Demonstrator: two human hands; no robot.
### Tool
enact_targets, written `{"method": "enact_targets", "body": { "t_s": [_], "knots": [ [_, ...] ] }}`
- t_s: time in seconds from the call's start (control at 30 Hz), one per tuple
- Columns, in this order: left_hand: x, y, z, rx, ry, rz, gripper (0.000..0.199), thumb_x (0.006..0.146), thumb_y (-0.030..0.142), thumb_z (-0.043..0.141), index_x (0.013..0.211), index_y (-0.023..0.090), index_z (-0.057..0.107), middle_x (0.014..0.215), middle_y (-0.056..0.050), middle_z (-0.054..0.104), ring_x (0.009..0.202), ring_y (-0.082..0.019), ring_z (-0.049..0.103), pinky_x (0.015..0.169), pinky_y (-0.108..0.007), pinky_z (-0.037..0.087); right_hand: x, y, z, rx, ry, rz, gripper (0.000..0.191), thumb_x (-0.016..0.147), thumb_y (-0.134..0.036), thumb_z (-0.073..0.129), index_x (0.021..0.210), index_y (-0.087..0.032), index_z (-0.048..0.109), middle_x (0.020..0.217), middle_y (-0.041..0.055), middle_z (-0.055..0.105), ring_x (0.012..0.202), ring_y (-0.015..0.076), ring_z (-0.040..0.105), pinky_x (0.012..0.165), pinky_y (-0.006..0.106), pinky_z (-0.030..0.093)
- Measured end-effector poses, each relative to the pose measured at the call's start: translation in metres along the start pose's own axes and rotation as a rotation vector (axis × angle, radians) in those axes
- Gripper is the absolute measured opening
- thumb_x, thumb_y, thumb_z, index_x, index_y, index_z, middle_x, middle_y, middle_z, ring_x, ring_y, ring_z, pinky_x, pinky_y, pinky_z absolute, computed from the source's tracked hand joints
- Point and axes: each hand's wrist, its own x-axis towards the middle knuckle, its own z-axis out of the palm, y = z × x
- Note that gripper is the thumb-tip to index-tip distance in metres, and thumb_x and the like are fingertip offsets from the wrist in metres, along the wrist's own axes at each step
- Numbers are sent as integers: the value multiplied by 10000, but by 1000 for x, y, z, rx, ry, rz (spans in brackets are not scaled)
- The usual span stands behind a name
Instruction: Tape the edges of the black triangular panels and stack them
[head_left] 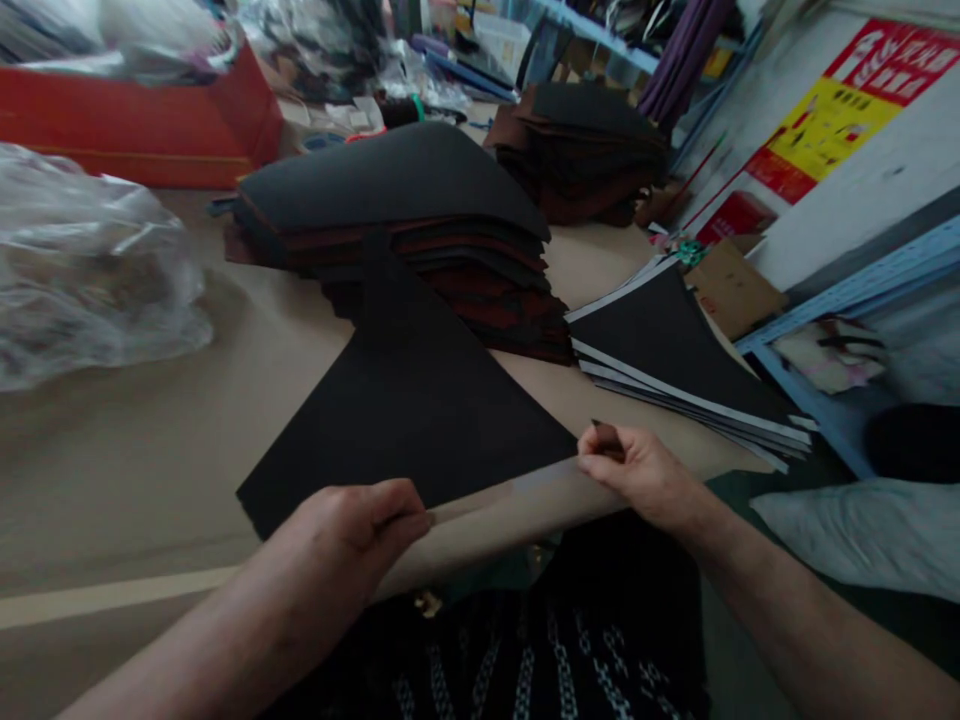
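Note:
A dark, fabric-like panel (405,400) with pointed corners lies on the table before me, its near edge running between my two hands. My left hand (367,525) is closed, thumb and fingers pinched at that near edge. At the panel's right corner my right hand (637,465) is closed too, pinching it, and a small brown flap (607,440) sticks up from the fingers. A pale band lies along the edge between the hands; I cannot tell whether it is a strip or the table covering. The panel's far tip leans against a stack of dark panels (397,190).
Right of the stack lie several black panels with pale edging (660,320). Another dark pile (585,140) stands behind. Clear plastic bags (90,270) and a red box (142,125) occupy the left. A blue metal rack (847,290) and a cardboard box (735,290) stand at right.

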Motion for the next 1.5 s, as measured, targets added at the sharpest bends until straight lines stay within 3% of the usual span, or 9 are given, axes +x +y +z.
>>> {"method": "enact_targets", "body": {
  "t_s": [0.13,0.33,0.5,0.73,0.97,1.1,1.33,1.5],
  "knots": [
    [4,-34,-25,90,-24,-116,405,732,553,454,549,215,583,461,42,505,427,-117,472,396,-190,348,8,15,-31,-103,85,77,130,754,-279,557,684,-172,540,607,-40,469,537,87,395,526,222,312],
    [8,-57,-22,190,-121,-226,451,707,601,408,552,208,567,452,40,495,417,-104,455,394,-183,330,13,13,-26,-326,46,99,147,764,-252,493,648,-172,535,568,-35,453,506,86,366,497,225,287],
    [11,-56,-18,240,-172,-336,499,662,658,331,577,220,556,494,27,501,465,-115,460,447,-212,329,14,13,-26,-464,51,59,136,759,-231,476,671,-168,557,614,-18,508,582,109,450,558,237,323],
    [15,-48,-20,344,-277,-334,537,703,646,221,623,234,556,539,4,557,515,-154,528,530,-271,368,14,15,-21,-586,68,41,138,749,-195,464,628,-175,528,562,-35,480,537,100,438,541,239,298],
    [17,-41,-23,368,-285,-339,527,682,639,192,603,236,522,562,-9,578,553,-180,558,560,-300,364,15,18,-26,-677,70,49,118,788,-237,504,681,-188,513,609,-25,528,569,111,470,557,243,303],
    [17,-34,-25,364,-284,-343,507,672,614,192,625,243,533,578,-11,596,557,-189,565,565,-310,363,13,8,-30,-722,107,83,133,765,-298,600,771,-198,513,635,-32,533,585,118,469,564,247,304],
    [12,-21,-27,378,-250,-278,426,715,544,240,599,229,502,577,-14,563,537,-167,509,531,-290,332,18,-26,-3,-308,-110,-162,110,855,-254,501,780,-195,556,698,-35,537,656,99,477,609,222,351],
    [10,-19,-29,363,-226,-245,386,769,491,298,615,222,528,552,-1,533,507,-144,477,514,-270,304,36,-10,17,-451,-158,-150,97,783,-153,508,705,-180,559,638,-38,510,593,90,448,567,225,332]
  ]
}}
